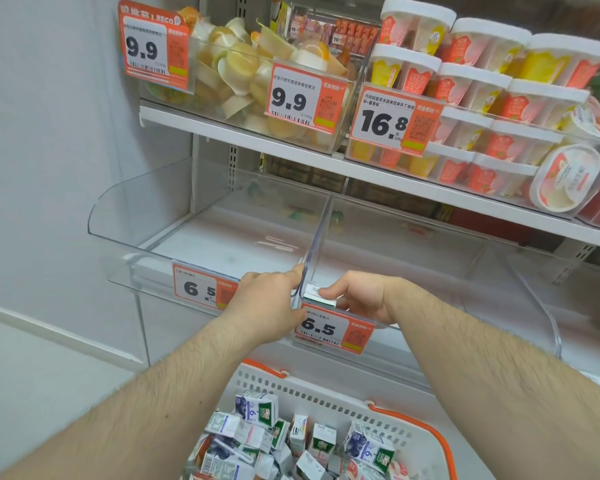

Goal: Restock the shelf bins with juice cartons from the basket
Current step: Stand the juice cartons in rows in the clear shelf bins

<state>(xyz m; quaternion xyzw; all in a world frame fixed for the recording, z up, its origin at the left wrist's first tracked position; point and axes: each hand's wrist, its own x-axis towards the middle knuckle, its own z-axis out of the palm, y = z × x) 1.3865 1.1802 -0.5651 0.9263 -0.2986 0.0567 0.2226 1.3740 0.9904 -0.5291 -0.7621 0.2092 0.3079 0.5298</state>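
Two clear plastic bins sit side by side on the lower shelf, a left bin and a right bin, each with an orange 6.5 price tag on its front. My right hand holds a juice carton at the front left corner of the right bin, just behind the price tag. My left hand rests on the front edge where the two bins meet, a finger touching the divider wall. Below, a white basket with orange handles holds several small juice cartons.
The upper shelf carries a bin of jelly cups tagged 9.9 and stacked pudding tubs tagged 16.8. A grey wall stands to the left. The upper shelf edge overhangs the bins.
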